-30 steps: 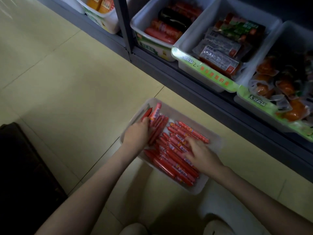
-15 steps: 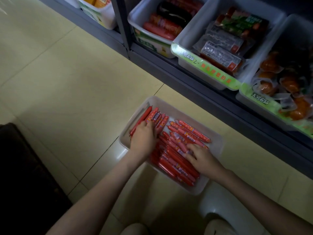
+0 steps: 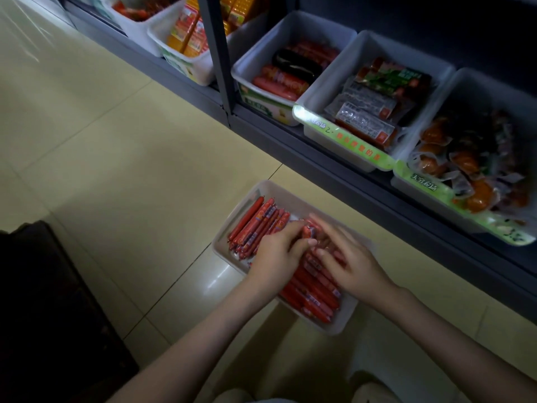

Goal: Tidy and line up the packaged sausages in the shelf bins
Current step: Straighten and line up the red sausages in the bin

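The white bin (image 3: 334, 330) sat on the floor (image 3: 145, 170); the red sausages (image 3: 252, 225) lay inside it; the left hand (image 3: 276, 254) curled its fingers round a few in the middle; the right hand (image 3: 354, 266) lay on top of them just beside it, but its fingers were too blurry to tell if they held any.

"What lies underfoot?"
"A pale yellow tiled floor (image 3: 116, 170), glossy in patches, with a dark bulky object (image 3: 43, 315) at its left edge."
"And further back?"
"A grey metal upright (image 3: 216, 53) rises at the floor's far side, with orange-and-yellow cartons (image 3: 189, 33) just left of it."
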A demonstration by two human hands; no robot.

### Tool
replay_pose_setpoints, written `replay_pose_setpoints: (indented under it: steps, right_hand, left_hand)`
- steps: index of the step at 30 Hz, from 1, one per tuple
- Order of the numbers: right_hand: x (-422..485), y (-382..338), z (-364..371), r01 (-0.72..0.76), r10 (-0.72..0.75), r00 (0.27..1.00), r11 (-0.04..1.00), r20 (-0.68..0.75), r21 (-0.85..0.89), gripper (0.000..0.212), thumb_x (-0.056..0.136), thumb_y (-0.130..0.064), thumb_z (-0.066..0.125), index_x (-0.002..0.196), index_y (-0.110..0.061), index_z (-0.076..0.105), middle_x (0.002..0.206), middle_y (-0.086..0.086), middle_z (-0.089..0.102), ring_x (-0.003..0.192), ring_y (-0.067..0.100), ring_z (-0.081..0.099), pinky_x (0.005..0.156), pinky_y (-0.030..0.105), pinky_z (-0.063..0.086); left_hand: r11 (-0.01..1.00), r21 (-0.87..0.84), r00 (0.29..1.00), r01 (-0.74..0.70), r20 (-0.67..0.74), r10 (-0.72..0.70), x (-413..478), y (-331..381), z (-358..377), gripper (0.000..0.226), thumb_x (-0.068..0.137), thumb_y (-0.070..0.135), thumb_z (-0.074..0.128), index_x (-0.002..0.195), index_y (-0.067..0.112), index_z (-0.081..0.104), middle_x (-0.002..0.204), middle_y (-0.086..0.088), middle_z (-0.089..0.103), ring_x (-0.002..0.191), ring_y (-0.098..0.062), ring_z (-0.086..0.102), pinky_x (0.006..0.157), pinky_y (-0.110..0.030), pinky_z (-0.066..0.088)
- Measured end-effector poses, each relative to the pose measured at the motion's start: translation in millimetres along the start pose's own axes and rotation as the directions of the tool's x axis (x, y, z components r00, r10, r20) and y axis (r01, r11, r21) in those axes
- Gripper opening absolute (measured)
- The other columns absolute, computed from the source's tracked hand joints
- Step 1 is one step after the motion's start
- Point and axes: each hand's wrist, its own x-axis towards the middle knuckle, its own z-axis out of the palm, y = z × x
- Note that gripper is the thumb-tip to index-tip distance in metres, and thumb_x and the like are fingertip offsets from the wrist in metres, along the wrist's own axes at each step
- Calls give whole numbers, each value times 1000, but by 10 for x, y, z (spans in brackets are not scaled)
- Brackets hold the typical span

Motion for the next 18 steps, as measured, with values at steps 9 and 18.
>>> replay_pose_setpoints:
  steps: [9, 18]
  right_hand:
    - [34, -309, -94, 260, -237, 936, 964, -262, 57, 19, 88, -16, 59, 106, -23, 59, 98, -26, 55, 91, -2, 58, 83, 11, 41]
    - [-34, -402, -122, 254, -234, 940, 966, -248, 52, 22, 87, -20, 59, 107, -27, 53, 90, -9, 53, 81, 8, 56, 71, 23, 48]
  left_hand:
    - [930, 166, 940, -329, -43, 340, -126, 66, -63, 33, 89, 26, 53, 111, 6, 66, 104, -5, 70, 97, -17, 65, 82, -26, 48]
    - [801, 328, 812, -501, -143, 566, -152, 156, -106, 22, 89, 17, 55, 107, 7, 64, 99, -8, 70, 94, -14, 62, 86, -18, 46]
